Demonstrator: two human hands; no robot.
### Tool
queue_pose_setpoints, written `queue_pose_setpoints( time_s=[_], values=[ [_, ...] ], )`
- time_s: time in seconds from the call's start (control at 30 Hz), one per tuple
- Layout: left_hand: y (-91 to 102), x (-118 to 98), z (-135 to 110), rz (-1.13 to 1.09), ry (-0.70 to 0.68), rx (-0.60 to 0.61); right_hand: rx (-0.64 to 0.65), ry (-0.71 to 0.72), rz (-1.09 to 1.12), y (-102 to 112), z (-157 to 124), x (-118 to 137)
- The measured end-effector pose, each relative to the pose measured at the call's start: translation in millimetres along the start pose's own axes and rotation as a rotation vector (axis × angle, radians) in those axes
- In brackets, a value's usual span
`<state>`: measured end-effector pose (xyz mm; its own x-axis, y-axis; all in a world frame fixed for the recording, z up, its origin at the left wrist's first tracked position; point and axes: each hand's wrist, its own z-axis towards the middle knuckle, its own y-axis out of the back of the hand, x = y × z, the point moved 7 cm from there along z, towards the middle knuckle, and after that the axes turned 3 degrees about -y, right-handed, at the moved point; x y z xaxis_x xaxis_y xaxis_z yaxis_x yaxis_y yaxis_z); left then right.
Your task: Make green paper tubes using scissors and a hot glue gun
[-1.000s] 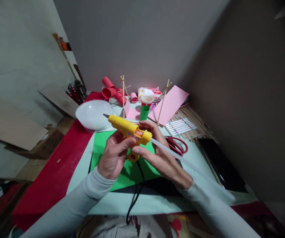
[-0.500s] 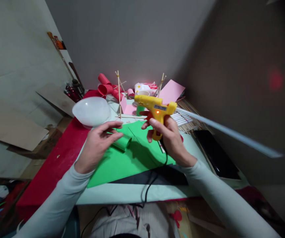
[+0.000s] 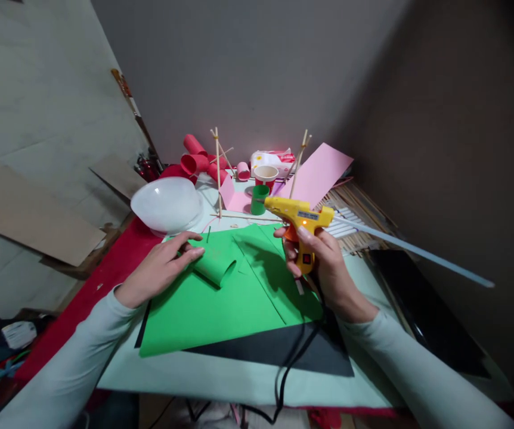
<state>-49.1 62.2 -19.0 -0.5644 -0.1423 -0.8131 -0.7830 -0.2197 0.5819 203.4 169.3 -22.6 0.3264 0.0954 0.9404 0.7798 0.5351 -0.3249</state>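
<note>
Currently, all positions are logged relative to the large green paper sheet [image 3: 207, 310], which lies flat on the pale tabletop [image 3: 221, 381] over a black sheet [image 3: 284, 351].

Right hand [image 3: 324, 271]: closed round the grip of the yellow plastic hot-glue gun [image 3: 299, 214], with a finger at the orange trigger. The gun is held in the air above the green sheet's far right corner, nozzle pointing left. A small lamp on the grip glows orange, so I judge it powered. A long translucent glue stick [image 3: 413, 251] juts from the back of the gun, out past the sheet's right side. The black cord [image 3: 290, 363] hangs down across the sheet's near right corner.

Left hand [image 3: 161, 268]: open, fingers laid flat, fingertips resting on the rolled green paper tube [image 3: 214, 268], which lies on the sheet's far left part.

Progress, my judgement: the tube is rolled and pinned down. The nozzle is well apart from it, and I see no glue on the paper. The seam appears unglued; I cannot see it directly.

Beyond the sheet's far edge: a white plastic dome [image 3: 167, 204], a short green paper cylinder [image 3: 259, 199], thin wooden sticks [image 3: 217, 173] standing upright, red paper tubes [image 3: 197, 161] and a pink paper sheet [image 3: 324, 170].
</note>
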Motion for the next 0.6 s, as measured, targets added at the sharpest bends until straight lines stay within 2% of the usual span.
queue_pose_setpoints(
  time_s=[0.13, 0.27, 0.47, 0.6],
  values=[
    [-6.3, 9, 1, -0.195, 0.057, 0.072, 0.023, 0.01, -0.007, -4, -8, -5],
    [-7.2, 6, -2, -0.374, 0.054, 0.042, 0.077, 0.005, -0.031, -13, -21, -4],
    [2.2, -5, -10, -0.545, -0.072, -0.058, 0.151, -0.067, -0.052, -21, -40, -8],
    [6.0, -16, -15, -0.631, -0.197, -0.091, 0.117, -0.129, -0.073, -23, -43, -14]
  ],
)
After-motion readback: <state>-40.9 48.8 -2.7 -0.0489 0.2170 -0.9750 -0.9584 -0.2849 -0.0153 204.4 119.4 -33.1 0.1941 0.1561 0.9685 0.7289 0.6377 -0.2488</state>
